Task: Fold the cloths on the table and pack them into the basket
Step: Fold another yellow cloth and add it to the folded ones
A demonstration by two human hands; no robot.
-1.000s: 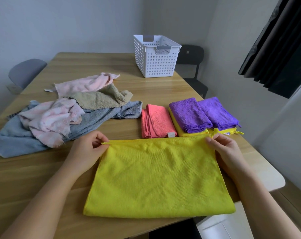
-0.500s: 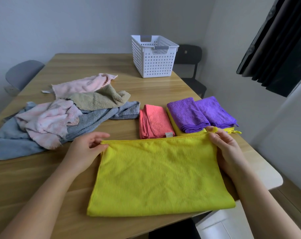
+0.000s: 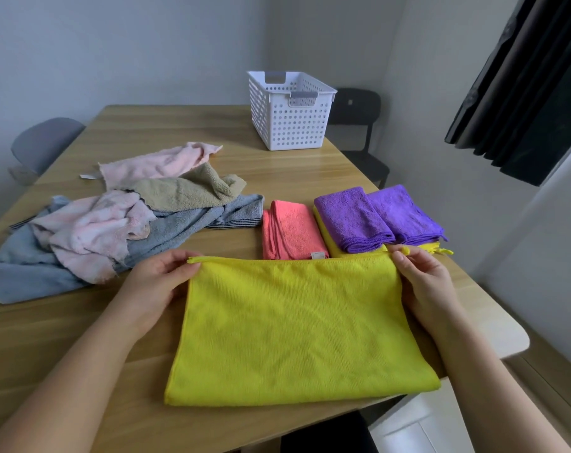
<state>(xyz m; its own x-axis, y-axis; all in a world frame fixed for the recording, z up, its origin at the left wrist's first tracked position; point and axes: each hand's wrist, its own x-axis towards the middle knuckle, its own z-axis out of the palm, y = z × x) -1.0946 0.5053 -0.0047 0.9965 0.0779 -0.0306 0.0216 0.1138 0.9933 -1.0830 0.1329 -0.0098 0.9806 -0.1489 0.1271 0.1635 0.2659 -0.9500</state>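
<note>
Looks like a room in a home, probably a dining corner. Has plain pale walls point(image 3: 114, 44) and a dark curtain point(image 3: 522, 93) at the right. Holds a wooden surface point(image 3: 179, 132) with mismatched chairs: grey chair point(image 3: 42, 142) at the left, black chair point(image 3: 359, 125) past the far right corner. Carries household laundry: heaped towels point(image 3: 97, 230) in pink, grey-blue and beige, folded cloths point(image 3: 352, 220) in a row, coral, purple, yellow, a white perforated basket point(image 3: 290, 125) at the far end.

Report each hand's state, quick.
Left hand: pinches the yellow cloth at its far left corner.
Right hand: pinches its far right corner.
</note>
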